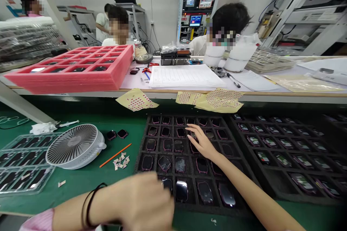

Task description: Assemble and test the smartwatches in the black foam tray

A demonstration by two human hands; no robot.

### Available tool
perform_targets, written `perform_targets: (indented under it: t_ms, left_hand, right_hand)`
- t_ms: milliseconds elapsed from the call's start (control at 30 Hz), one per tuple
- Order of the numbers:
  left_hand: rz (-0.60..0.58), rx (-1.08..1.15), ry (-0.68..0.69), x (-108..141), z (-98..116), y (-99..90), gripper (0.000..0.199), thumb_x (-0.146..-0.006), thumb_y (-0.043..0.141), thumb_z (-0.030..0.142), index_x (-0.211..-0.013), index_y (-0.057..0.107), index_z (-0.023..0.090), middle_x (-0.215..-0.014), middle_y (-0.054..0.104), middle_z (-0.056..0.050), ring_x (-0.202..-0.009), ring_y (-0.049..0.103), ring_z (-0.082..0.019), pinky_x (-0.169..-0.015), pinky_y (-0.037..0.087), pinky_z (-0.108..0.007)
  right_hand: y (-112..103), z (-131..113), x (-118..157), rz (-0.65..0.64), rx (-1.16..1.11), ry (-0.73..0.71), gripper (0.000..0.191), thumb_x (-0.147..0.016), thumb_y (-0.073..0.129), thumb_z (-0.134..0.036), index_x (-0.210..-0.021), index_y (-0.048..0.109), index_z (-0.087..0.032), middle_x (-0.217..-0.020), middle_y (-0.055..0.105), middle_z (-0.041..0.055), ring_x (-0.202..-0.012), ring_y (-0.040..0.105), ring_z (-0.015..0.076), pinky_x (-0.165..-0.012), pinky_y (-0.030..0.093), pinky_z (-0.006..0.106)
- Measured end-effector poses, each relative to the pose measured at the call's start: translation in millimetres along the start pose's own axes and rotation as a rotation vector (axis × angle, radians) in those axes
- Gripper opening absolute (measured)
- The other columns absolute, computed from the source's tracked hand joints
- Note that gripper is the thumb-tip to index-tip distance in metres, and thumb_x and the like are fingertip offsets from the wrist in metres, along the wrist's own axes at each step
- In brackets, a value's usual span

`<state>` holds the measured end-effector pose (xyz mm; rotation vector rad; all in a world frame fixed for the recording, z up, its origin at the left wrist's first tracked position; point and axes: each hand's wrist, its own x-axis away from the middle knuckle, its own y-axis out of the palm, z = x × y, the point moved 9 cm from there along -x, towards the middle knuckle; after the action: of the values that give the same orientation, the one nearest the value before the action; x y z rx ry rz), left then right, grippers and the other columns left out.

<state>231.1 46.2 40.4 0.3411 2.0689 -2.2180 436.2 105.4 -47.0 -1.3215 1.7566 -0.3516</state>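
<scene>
Over the middle of the black foam tray (192, 173) reaches my right hand (202, 142), its fingers stretched out and apart above the watch cases in the rear rows. Whether its fingertips touch one, I cannot tell. Dark-screened smartwatch cases with purple-pink rims fill many of the pockets, such as one watch case (205, 192) in the front row. Low at the front left of the tray is my left hand (148, 202), blurred and back side up. Its fingers are smeared and mostly hidden, and it covers part of the tray's front left corner.
A grey fan (76, 146), an orange stick (116, 155) and small loose pieces (121, 161) lie left on the green mat. A second foam tray (282, 184) stands right. The shelf edge (168, 95) overhangs behind, bearing a pink foam tray (114, 79). Co-workers sit beyond.
</scene>
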Motion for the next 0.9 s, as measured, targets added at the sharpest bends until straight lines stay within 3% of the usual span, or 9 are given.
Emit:
perform_targets:
  t_ms: [67, 167, 267, 467, 667, 800, 900]
  left_hand:
    - [-0.052, -0.019, -0.144, -6, -48, 18.0, 0.020, -0.093, 0.045, 0.033, -0.091, 0.060, 0.021, -0.085, 0.063, -0.004, -0.074, 0.059, -0.014, -0.068, 0.050, -0.026]
    - [-0.212, -0.080, -0.435, 4, -118, 50.7, 0.015, -0.090, 0.048, 0.024, -0.100, 0.057, 0.018, -0.101, 0.062, -0.007, -0.090, 0.060, -0.019, -0.076, 0.049, -0.029]
    - [-0.362, -0.065, -0.530, 17, -150, 74.8, 0.028, -0.085, 0.055, 0.019, -0.113, 0.054, 0.018, -0.114, 0.060, -0.010, -0.103, 0.058, -0.023, -0.082, 0.048, -0.032]
    - [-0.397, -0.013, -0.528, 17, -164, 81.1, 0.047, -0.074, 0.066, 0.018, -0.118, 0.051, 0.021, -0.107, 0.065, -0.008, -0.096, 0.062, -0.024, -0.076, 0.047, -0.029]
    - [-0.285, 0.107, -0.496, 12, -171, 67.6, 0.038, -0.071, 0.065, 0.024, -0.108, 0.057, 0.023, -0.108, 0.063, -0.003, -0.093, 0.062, -0.020, -0.071, 0.046, -0.024]
    - [-0.208, 0.159, -0.435, -11, -156, 58.8, 0.041, -0.074, 0.062, 0.028, -0.114, 0.055, 0.026, -0.111, 0.060, -0.002, -0.095, 0.062, -0.019, -0.077, 0.046, -0.023]
    - [-0.276, 0.130, -0.383, -34, -141, 73.5, 0.039, -0.074, 0.062, 0.025, -0.112, 0.057, 0.023, -0.108, 0.061, -0.004, -0.092, 0.062, -0.020, -0.075, 0.047, -0.025]
  right_hand:
    - [3, 0, 1, -0.014, -0.003, 0.001, 0.031, -0.095, 0.038, -0.033, -0.124, 0.047, -0.026, -0.131, 0.046, 0.0096, -0.127, 0.041, 0.0241, -0.107, 0.035, 0.047]
    - [8, 0, 2, -0.045, -0.002, 0.009, 0.031, -0.095, 0.038, -0.032, -0.125, 0.045, -0.026, -0.132, 0.045, 0.0090, -0.127, 0.040, 0.0238, -0.107, 0.034, 0.047]
    - [9, -2, 2, -0.059, -0.005, 0.012, 0.030, -0.096, 0.038, -0.032, -0.124, 0.045, -0.026, -0.132, 0.045, 0.0090, -0.127, 0.040, 0.0237, -0.107, 0.035, 0.048]
    - [3, -3, 1, -0.036, -0.003, 0.000, 0.030, -0.095, 0.038, -0.032, -0.124, 0.046, -0.026, -0.131, 0.045, 0.0093, -0.127, 0.041, 0.0246, -0.107, 0.035, 0.048]
    - [-4, -7, 0, -0.011, -0.008, -0.005, 0.030, -0.095, 0.038, -0.031, -0.124, 0.046, -0.026, -0.131, 0.045, 0.0096, -0.126, 0.041, 0.0243, -0.106, 0.036, 0.048]
    - [-7, -10, 1, 0.010, -0.010, -0.024, 0.030, -0.095, 0.038, -0.031, -0.124, 0.047, -0.027, -0.130, 0.046, 0.0096, -0.125, 0.042, 0.0248, -0.105, 0.037, 0.047]
    - [-9, -11, 1, 0.015, -0.011, -0.026, 0.031, -0.095, 0.038, -0.031, -0.124, 0.046, -0.026, -0.130, 0.046, 0.0097, -0.126, 0.042, 0.0246, -0.105, 0.036, 0.047]
